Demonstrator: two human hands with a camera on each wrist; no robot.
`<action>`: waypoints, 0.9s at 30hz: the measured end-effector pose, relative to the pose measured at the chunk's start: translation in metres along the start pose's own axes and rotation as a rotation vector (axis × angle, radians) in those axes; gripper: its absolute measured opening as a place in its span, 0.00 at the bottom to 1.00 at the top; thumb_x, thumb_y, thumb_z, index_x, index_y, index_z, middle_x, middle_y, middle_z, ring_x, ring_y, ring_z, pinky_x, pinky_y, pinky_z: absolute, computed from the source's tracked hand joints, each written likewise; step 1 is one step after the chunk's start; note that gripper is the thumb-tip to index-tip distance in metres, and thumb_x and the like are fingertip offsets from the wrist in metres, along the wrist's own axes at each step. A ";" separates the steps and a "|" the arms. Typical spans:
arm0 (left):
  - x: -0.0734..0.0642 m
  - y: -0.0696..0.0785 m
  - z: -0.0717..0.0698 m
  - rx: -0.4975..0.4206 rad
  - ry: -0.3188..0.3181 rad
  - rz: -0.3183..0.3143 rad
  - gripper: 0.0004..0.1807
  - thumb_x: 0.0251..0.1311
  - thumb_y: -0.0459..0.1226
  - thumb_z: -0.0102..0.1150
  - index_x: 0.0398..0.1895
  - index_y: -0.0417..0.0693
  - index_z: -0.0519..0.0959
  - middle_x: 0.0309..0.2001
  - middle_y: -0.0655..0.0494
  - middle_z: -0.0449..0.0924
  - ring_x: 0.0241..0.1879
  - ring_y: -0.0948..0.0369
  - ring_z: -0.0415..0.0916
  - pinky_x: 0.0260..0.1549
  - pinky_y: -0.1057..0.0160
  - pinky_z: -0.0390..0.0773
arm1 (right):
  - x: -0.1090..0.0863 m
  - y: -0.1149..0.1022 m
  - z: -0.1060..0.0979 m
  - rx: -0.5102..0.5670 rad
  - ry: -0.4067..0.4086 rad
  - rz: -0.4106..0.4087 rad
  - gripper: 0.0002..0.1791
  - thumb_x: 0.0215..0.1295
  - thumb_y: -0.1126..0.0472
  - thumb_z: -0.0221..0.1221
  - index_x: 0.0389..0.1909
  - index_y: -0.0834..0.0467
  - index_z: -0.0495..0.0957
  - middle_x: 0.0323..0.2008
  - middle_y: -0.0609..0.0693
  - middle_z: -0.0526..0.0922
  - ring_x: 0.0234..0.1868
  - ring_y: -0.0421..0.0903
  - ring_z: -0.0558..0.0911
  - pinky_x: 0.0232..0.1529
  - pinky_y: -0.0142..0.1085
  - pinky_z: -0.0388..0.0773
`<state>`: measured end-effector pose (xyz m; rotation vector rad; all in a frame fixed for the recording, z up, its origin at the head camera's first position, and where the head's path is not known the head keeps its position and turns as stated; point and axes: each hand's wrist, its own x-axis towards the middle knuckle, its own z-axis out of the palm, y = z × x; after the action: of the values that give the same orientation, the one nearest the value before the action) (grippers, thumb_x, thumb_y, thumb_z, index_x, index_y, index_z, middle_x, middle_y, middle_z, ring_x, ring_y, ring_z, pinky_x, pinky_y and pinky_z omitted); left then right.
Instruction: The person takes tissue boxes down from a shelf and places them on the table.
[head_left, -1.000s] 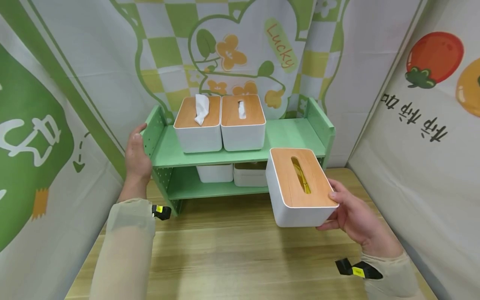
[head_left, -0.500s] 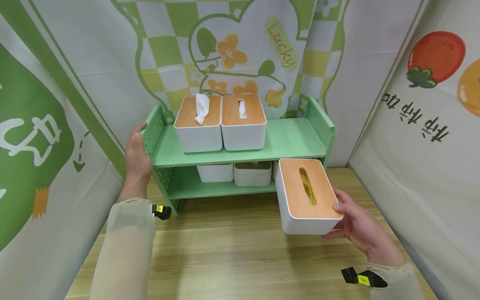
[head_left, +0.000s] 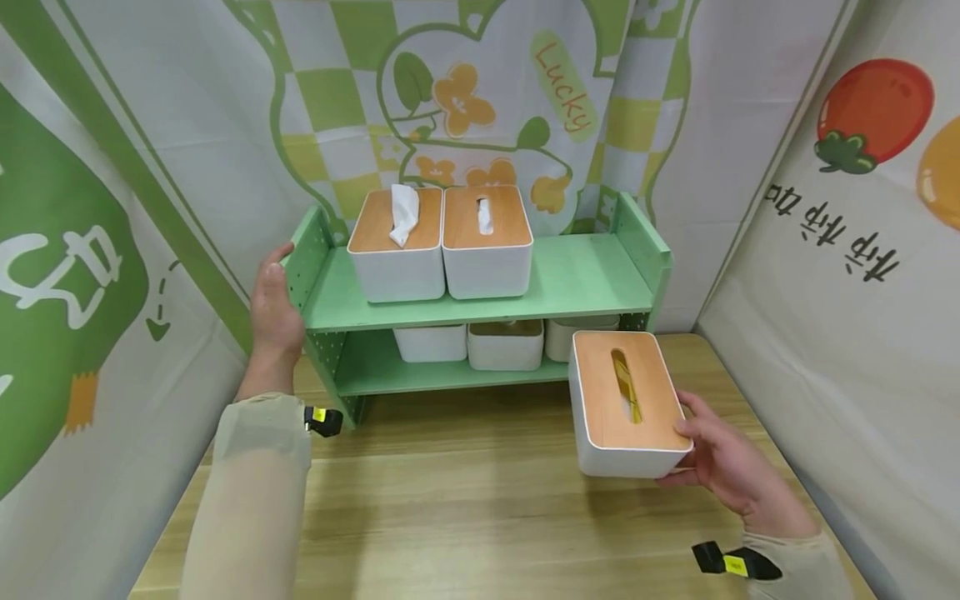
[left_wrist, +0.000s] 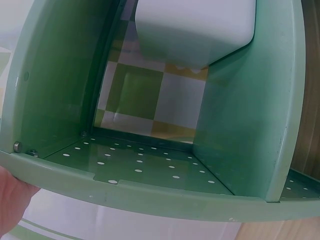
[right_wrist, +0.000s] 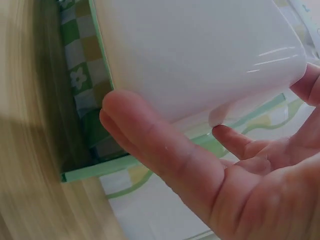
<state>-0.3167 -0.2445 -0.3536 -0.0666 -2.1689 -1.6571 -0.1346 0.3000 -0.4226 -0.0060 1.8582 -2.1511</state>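
My right hand [head_left: 731, 471] grips a white tissue box [head_left: 633, 400] by its right front corner, with the thumb on the rim and fingers below. The box has a wooden lid, and something yellow shows in its slot. In the right wrist view, fingers [right_wrist: 165, 145] lie along the white wall [right_wrist: 200, 55]. My left hand [head_left: 276, 304] rests against the outer left side panel of a green shelf [head_left: 585, 271], fingertips at the panel's top edge. On the upper board stand two similar tissue boxes side by side, the left box [head_left: 397, 271] and the right box [head_left: 489, 267], white tissue in both slots.
Below, on the lower board [head_left: 405, 382], are three light bins, among them the middle bin [head_left: 504, 348]; the tissue box partly covers the right bin [head_left: 570, 337]. The shelf stands on a wooden table [head_left: 450, 500], with printed cloth walls [head_left: 787, 400] close around it.
My right hand has moved the tissue box right and toward me, away from the shelf, uncovering the right bin on the lower board. My left hand has stayed at the side panel.
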 end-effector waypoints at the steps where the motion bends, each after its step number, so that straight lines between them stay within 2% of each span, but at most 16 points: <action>1: 0.000 0.000 0.000 -0.002 0.000 0.002 0.30 0.74 0.62 0.19 0.75 0.76 0.59 0.76 0.55 0.51 0.66 0.48 0.55 0.63 0.41 0.56 | 0.000 0.001 -0.001 -0.001 0.005 0.007 0.33 0.74 0.60 0.44 0.76 0.51 0.44 0.56 0.62 0.72 0.46 0.60 0.83 0.44 0.61 0.78; 6: 0.000 0.001 0.000 -0.006 -0.003 -0.006 0.31 0.74 0.61 0.18 0.75 0.75 0.59 0.73 0.51 0.54 0.60 0.48 0.60 0.56 0.45 0.64 | 0.001 0.010 -0.007 0.000 0.024 0.049 0.39 0.74 0.60 0.44 0.78 0.56 0.35 0.59 0.69 0.68 0.46 0.62 0.82 0.46 0.61 0.77; 10: 0.000 0.002 0.001 -0.018 -0.002 -0.005 0.30 0.75 0.61 0.18 0.75 0.74 0.59 0.73 0.49 0.55 0.59 0.48 0.60 0.55 0.48 0.65 | 0.003 0.018 -0.009 0.010 0.040 0.080 0.41 0.74 0.60 0.45 0.78 0.57 0.33 0.67 0.78 0.54 0.47 0.62 0.81 0.45 0.60 0.78; 12: 0.000 0.003 0.001 -0.023 0.001 -0.006 0.30 0.75 0.61 0.19 0.75 0.74 0.59 0.72 0.49 0.56 0.58 0.50 0.61 0.54 0.49 0.66 | 0.004 0.022 -0.011 0.019 0.036 0.092 0.41 0.74 0.59 0.45 0.78 0.57 0.32 0.69 0.79 0.48 0.47 0.63 0.81 0.45 0.60 0.79; 16: -0.001 0.002 0.001 -0.028 0.007 -0.007 0.30 0.75 0.60 0.19 0.75 0.74 0.60 0.68 0.46 0.59 0.53 0.52 0.64 0.49 0.53 0.69 | 0.005 0.030 -0.015 0.041 0.020 0.113 0.41 0.75 0.59 0.44 0.78 0.57 0.31 0.70 0.79 0.43 0.48 0.64 0.80 0.45 0.61 0.78; 20: -0.001 0.001 0.001 -0.011 0.007 -0.006 0.30 0.75 0.61 0.19 0.74 0.77 0.60 0.70 0.49 0.57 0.56 0.51 0.63 0.52 0.50 0.67 | 0.009 0.039 -0.020 0.059 0.006 0.139 0.41 0.76 0.58 0.44 0.78 0.58 0.30 0.71 0.79 0.41 0.50 0.66 0.79 0.47 0.64 0.76; 23: 0.000 0.001 0.000 -0.002 0.006 -0.004 0.29 0.75 0.61 0.19 0.74 0.78 0.60 0.74 0.52 0.54 0.61 0.50 0.59 0.58 0.47 0.62 | 0.013 0.047 -0.025 0.070 -0.002 0.167 0.40 0.76 0.59 0.44 0.78 0.59 0.31 0.70 0.77 0.47 0.50 0.66 0.79 0.49 0.66 0.73; 27: 0.001 0.000 0.000 -0.014 0.006 0.007 0.29 0.75 0.61 0.19 0.74 0.76 0.60 0.74 0.52 0.54 0.62 0.48 0.59 0.59 0.44 0.62 | 0.017 0.061 -0.031 0.075 -0.028 0.198 0.41 0.75 0.59 0.45 0.78 0.61 0.31 0.63 0.70 0.64 0.48 0.65 0.80 0.48 0.64 0.75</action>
<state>-0.3173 -0.2447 -0.3535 -0.0735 -2.1507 -1.6668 -0.1436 0.3184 -0.4896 0.1571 1.6849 -2.0717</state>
